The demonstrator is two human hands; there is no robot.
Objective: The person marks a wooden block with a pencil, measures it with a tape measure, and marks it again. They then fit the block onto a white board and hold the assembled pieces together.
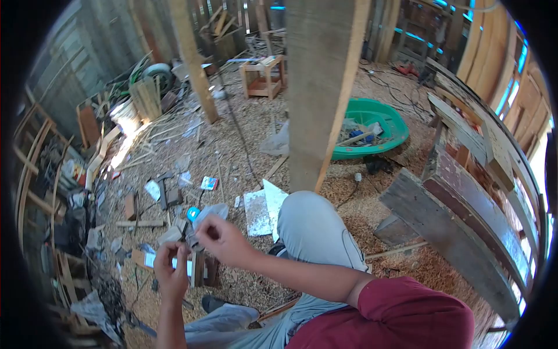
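Note:
My left hand (172, 272) is raised low in front of me, thumb and fingertips pinched together. Close to its right, my right hand (224, 241) is curled with its thumb against the fingers. Whatever either pinch holds is too small to make out. Just beyond the hands are a light-blue round cap (193, 213) and some clear plastic (216, 210), partly covered by my right hand. Below the hands a small wooden block (198, 269) stands near my knee.
A wooden post (314, 87) rises ahead, with a green basin (372, 150) of scraps behind it. On the right lies a heavy plank bench (442, 232). A hammer (163, 192), a white board (257, 213) and a small wooden stool (261, 79) stand or lie on shavings.

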